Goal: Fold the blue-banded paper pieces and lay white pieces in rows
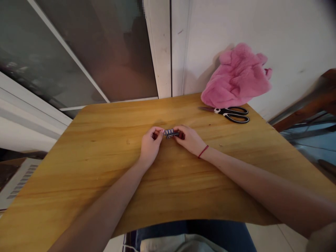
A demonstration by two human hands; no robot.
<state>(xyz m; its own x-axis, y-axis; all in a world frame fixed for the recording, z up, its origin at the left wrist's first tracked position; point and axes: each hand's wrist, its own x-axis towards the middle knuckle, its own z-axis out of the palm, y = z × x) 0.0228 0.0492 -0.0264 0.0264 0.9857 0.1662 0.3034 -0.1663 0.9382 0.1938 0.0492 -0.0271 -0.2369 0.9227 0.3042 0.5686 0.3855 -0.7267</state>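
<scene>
A small blue-and-white checked piece (168,132) with a dark narrow strip along it sits between my two hands, just above or on the wooden table (126,196). My left hand (151,144) pinches its left end between thumb and fingers. At its right end, my right hand (189,139) has its thumb and fingers closed on the same piece, hiding that end. What kind of thing it is cannot be made out at this size. A thin red cord circles my right wrist.
Black-handled scissors (231,113) lie at the table's back right, blades to the left. Behind them, a pink fluffy cloth (237,78) is heaped against the white wall (294,45). A glass sliding door (105,52) stands behind the table. A vented white object (22,178) is at left.
</scene>
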